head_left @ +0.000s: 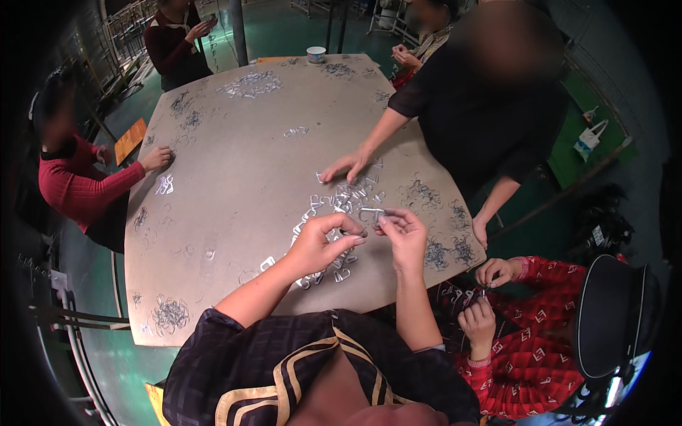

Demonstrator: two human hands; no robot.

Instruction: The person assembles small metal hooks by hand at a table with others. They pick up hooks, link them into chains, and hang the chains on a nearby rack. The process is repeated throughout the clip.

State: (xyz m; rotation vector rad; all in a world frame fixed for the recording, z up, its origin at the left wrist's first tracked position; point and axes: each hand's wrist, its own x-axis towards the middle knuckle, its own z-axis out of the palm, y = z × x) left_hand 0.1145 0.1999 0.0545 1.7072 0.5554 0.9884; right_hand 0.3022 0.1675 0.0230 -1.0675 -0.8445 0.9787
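My right hand (405, 231) is raised over the near part of the table, pinching a bent metal buckle (369, 210) between thumb and fingertips. Close by on its left, my left hand (321, 240) has its thumb and fingers curled together in a pinch; whatever may be between them is too small to make out. Beneath both hands spreads a pile of shiny silver metal buckles (348, 195), partly hidden by my fingers and wrist. The two hands are near each other but apart.
Heaps of darker thin metal pieces (170, 314) lie around the table (234, 149). At its right edge a person's hand (349, 165) reaches to the pile. Someone in red sleeves (543, 273) works close on my right. Others stand around; a white cup (316, 54) sits at the far edge.
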